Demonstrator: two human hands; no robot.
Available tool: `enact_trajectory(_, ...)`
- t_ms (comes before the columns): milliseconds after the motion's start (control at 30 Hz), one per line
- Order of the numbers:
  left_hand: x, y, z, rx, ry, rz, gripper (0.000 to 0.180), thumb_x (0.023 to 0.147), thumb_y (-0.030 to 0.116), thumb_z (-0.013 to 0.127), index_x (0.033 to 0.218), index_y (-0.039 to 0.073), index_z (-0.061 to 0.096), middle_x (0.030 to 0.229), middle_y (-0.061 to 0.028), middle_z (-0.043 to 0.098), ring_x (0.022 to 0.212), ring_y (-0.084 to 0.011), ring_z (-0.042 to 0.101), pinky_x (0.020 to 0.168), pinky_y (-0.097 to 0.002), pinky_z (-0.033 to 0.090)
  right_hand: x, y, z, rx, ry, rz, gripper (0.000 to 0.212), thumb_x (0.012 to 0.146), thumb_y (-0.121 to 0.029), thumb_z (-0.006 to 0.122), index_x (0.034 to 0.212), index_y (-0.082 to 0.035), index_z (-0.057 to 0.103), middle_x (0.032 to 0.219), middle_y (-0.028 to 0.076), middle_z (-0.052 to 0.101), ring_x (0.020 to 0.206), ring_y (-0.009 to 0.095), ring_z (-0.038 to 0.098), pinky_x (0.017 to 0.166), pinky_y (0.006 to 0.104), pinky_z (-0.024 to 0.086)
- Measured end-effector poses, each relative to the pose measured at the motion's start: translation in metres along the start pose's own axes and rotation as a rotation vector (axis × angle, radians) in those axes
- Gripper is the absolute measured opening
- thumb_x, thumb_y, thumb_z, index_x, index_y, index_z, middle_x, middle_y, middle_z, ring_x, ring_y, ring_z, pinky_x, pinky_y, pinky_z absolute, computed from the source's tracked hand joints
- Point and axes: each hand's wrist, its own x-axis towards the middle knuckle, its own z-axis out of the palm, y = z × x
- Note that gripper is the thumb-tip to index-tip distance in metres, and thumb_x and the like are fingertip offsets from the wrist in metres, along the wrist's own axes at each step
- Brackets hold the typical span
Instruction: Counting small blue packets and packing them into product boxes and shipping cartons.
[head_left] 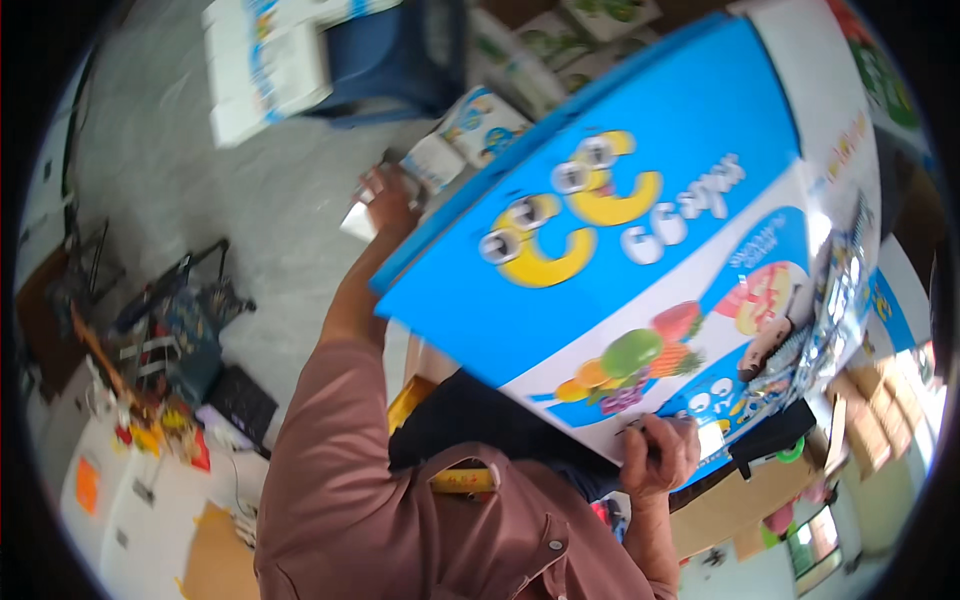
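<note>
A large blue and white cardboard box (690, 110) is tilted in front of me, with yellow cartoon letters and printed fruit on its side. Shiny foil packets (838, 290) show along its right end. My right hand (662, 455) has its fingers curled on the lower edge of this box. Beyond the box's left edge, my left hand (388, 200) reaches out with its fingers apart. It is nearest to a small white piece (356, 222) below it and a small white carton (434, 163); blur hides whether it touches either.
A dark blue plastic chair (390, 60) with a white and blue carton (265, 75) stands at the far left. More printed cartons (485, 125) sit behind the box. Brown cartons (875, 415) are stacked at right. A cluttered white table (110, 500) is at lower left.
</note>
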Motion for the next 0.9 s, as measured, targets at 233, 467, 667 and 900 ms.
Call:
enact_trajectory(233,-0.019,0.023,-0.079,-0.010,-0.049,0.001,0.059,0.098,0.036,0.058,0.149,0.009,0.046,0.144,-0.0210,0.051,0.126,-0.0395,0.054,0.104,-0.0507,0.046,0.002,0.003,-0.010,-0.003,0.051,-0.080,0.028,0.065,-0.005,0.084,0.090,-0.007,0.072,0.073,0.005,0.063,0.060,0.023,0.058,0.059,0.0360,0.046)
enact_trajectory(467,-0.055,-0.232,-0.066,-0.351,0.415,-0.089,0.081,0.090,0.049,0.075,0.145,-0.005,0.049,0.137,-0.0226,0.060,0.121,-0.0407,0.059,0.109,-0.0520,0.043,0.005,0.004,-0.008,0.144,0.160,-0.121,0.019,0.073,-0.006,0.084,0.089,-0.007,0.074,0.075,0.005,0.065,0.062,0.022,0.061,0.055,0.0322,0.046)
enact_trajectory(667,-0.182,-0.254,-0.281,-2.171,0.384,-0.025,0.079,0.097,0.034,0.064,0.158,-0.004,0.029,0.153,-0.0235,0.046,0.142,-0.0363,0.046,0.118,-0.0509,0.037,-0.006,0.011,-0.007,0.207,0.221,-0.121,0.019,0.076,-0.006,0.083,0.092,-0.008,0.075,0.081,0.007,0.068,0.067,0.024,0.066,0.056,0.0343,0.050)
enact_trajectory(900,-0.198,-0.085,-0.378,-2.415,0.182,1.028,0.069,0.097,0.015,0.056,0.158,-0.002,0.029,0.161,-0.0210,0.039,0.150,-0.0369,0.035,0.126,-0.0555,0.022,0.006,0.031,-0.065,0.069,0.373,-0.222,0.051,0.081,-0.021,0.086,0.126,-0.008,0.066,0.127,0.016,0.065,0.114,0.035,0.065,0.097,0.0452,0.053)
